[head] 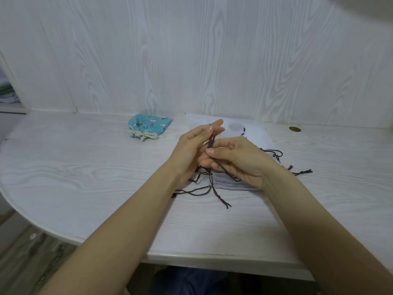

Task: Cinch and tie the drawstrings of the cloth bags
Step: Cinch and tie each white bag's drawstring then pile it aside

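Nearest, two bare forearms reach out over the rounded edge of a whitewashed wood-grain table (89,179), and dark cloth shows below the tabletop. Loose ends of dark drawstring (221,199) trail across the wood just short of the hands, some frayed at the tips. Above them the right hand (238,160) pinches a strand of that cord between thumb and forefinger, the other fingers curled under. The left hand (195,145) stands just beside it, touching, its fingers mostly straight and pointing up, with the cord running up against them; whether it truly grips the cord I cannot tell. Both hands hover over a white cloth bag (253,133) lying flat on the table, a faint grey print on it too blurred to read. More cord ends (302,172) spill out to its right. Further back on the left, well apart, a blue cloud-print bag (148,126) lies cinched, its cream cord (146,136) tied. A small brass disc (294,129) sits near the panelled wall (191,56). No writing is legible anywhere.
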Demonstrator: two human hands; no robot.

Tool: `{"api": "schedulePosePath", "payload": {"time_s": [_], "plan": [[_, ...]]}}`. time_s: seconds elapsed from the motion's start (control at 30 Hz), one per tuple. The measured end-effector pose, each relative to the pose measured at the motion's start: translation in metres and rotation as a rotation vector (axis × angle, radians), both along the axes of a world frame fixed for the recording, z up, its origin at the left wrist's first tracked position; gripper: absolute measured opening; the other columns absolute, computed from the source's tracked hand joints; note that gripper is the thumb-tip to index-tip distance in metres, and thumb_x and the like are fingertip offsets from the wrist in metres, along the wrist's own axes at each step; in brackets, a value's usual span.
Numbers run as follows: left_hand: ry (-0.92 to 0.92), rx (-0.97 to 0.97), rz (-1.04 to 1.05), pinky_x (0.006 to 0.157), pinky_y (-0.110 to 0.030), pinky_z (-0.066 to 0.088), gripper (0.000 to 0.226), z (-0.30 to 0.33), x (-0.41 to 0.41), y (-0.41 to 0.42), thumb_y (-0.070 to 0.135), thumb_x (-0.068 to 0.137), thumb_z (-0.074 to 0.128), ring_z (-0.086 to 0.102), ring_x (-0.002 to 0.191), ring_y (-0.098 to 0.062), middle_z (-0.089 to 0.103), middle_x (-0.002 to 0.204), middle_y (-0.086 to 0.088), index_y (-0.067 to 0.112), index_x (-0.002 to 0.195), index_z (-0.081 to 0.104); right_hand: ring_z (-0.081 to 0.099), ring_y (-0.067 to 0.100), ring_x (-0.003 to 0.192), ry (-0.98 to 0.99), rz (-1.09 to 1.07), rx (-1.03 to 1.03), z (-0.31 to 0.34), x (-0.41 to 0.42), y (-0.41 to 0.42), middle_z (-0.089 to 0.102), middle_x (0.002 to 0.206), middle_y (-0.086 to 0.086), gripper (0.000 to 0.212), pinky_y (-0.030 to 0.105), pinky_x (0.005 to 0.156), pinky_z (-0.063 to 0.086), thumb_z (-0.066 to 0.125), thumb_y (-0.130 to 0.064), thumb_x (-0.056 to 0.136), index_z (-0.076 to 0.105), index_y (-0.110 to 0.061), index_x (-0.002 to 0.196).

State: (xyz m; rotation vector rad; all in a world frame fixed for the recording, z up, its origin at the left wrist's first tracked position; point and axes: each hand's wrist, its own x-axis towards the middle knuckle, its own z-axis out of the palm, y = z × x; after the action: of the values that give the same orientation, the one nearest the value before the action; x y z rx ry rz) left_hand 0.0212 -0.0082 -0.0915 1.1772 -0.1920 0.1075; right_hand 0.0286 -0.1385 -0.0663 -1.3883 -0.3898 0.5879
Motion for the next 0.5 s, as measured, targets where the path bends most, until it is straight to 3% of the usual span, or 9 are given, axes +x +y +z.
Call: {"api": "schedulePosePath", "payload": {"time_s": [0.1, 0.2, 0.27, 0.33, 0.37, 0.43, 0.5], "plan": [[0.004, 0.078, 0.054, 0.095, -0.029, 0.047, 0.029, 0.0, 0.0, 0.004, 0.026, 0.097, 0.043, 0.057, 0.113, -0.009, 0.062, 0.125, 0.006, 0.021, 0.116, 0.064, 0.068, 0.021, 0.069, -0.166, -0.137, -0.071, -0.002, -0.002, -0.004, 0.071, 0.084, 0.02, 0.012, 0.015, 0.062, 0.054, 0.054, 0.004, 0.089, 0.064, 0.007, 0.096], [-0.021, 0.188, 0.091, 0.099, -0.034, 0.044, 0.031, 0.002, 0.0, 0.003, 0.023, 0.096, 0.044, 0.061, 0.109, -0.012, 0.064, 0.123, 0.004, 0.034, 0.12, 0.061, 0.071, 0.013, 0.07, -0.411, -0.295, -0.231, -0.006, -0.002, -0.007, 0.073, 0.085, 0.012, 0.016, 0.017, 0.061, 0.055, 0.057, -0.003, 0.09, 0.068, -0.002, 0.101], [-0.036, 0.295, 0.15, 0.094, -0.032, 0.044, 0.035, 0.002, 0.0, 0.003, 0.02, 0.096, 0.045, 0.064, 0.102, -0.008, 0.068, 0.116, 0.004, 0.043, 0.12, 0.056, 0.067, 0.002, 0.063, -0.707, -0.431, -0.434, -0.01, -0.001, -0.008, 0.073, 0.082, 0.005, 0.023, 0.008, 0.063, 0.05, 0.054, -0.007, 0.092, 0.067, -0.019, 0.106], [-0.067, 0.393, 0.204, 0.087, -0.026, 0.044, 0.04, 0.001, -0.001, 0.003, 0.018, 0.099, 0.039, 0.065, 0.091, -0.003, 0.07, 0.112, 0.005, 0.048, 0.125, 0.048, 0.061, 0.001, 0.066, -0.907, -0.545, -0.584, -0.012, -0.001, -0.009, 0.071, 0.082, 0.007, 0.037, -0.002, 0.067, 0.038, 0.048, -0.003, 0.094, 0.059, -0.02, 0.125], [-0.089, 0.43, 0.22, 0.083, -0.023, 0.045, 0.041, 0.0, -0.001, 0.004, 0.018, 0.101, 0.036, 0.064, 0.088, -0.002, 0.069, 0.111, 0.005, 0.048, 0.128, 0.043, 0.061, 0.007, 0.073, -0.965, -0.579, -0.627, -0.012, -0.002, -0.009, 0.069, 0.084, 0.008, 0.044, 0.0, 0.07, 0.037, 0.046, 0.0, 0.093, 0.052, -0.02, 0.132], [-0.133, 0.5, 0.227, 0.073, -0.015, 0.045, 0.041, -0.002, -0.002, 0.004, 0.016, 0.102, 0.033, 0.064, 0.082, -0.001, 0.07, 0.107, 0.003, 0.044, 0.132, 0.039, 0.061, 0.021, 0.078, -1.065, -0.601, -0.696, -0.013, -0.001, -0.009, 0.066, 0.086, 0.008, 0.059, 0.022, 0.075, 0.045, 0.047, 0.006, 0.089, 0.04, -0.023, 0.14], [-0.162, 0.543, 0.217, 0.064, -0.008, 0.042, 0.041, -0.003, -0.002, 0.003, 0.014, 0.103, 0.032, 0.063, 0.076, -0.002, 0.071, 0.103, -0.001, 0.036, 0.135, 0.042, 0.057, 0.026, 0.075, -1.137, -0.567, -0.827, -0.014, 0.001, -0.009, 0.061, 0.082, 0.005, 0.071, 0.035, 0.065, 0.042, 0.048, 0.007, 0.086, 0.03, -0.029, 0.145]]}}
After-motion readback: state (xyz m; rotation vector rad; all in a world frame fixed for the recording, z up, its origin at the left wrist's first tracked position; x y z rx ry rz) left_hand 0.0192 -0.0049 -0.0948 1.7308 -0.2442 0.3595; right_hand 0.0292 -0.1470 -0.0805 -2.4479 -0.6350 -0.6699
